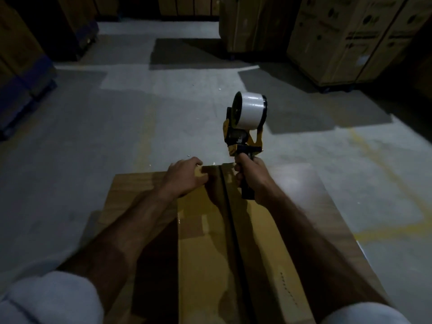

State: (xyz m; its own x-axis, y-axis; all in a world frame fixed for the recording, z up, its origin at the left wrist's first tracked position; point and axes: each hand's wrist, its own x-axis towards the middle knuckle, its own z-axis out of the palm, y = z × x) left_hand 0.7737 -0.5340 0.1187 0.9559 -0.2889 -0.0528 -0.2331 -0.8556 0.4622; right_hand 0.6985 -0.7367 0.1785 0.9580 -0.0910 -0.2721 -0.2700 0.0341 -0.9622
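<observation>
- Head view: a dim warehouse with a grey concrete floor (117,113). Tall stacked cartons (350,38) stand at the far right, and more stacks sit in shadow along the left and the back.
- A cardboard box (292,206) lies right in front of the person, its top facing up. A dark seam (228,206) between the flaps runs from the near edge to the far edge.
- A glossy strip of tape (203,230) covers the top just left of the seam.
- The left hand (184,178) rests on the box top at the far edge, left of the seam. Its fingers lie close together and lightly bent, with the tips at that edge.
- The right hand (252,178) has its fingers wrapped tightly round the handle of a yellow and black tape dispenser (243,139), just right of the seam at the far edge.
- The dispenser stands upright, and its white tape roll (250,111) is on top, out past the box's far edge and over the floor.
- Light sleeves (46,298) show at the bottom corners.
</observation>
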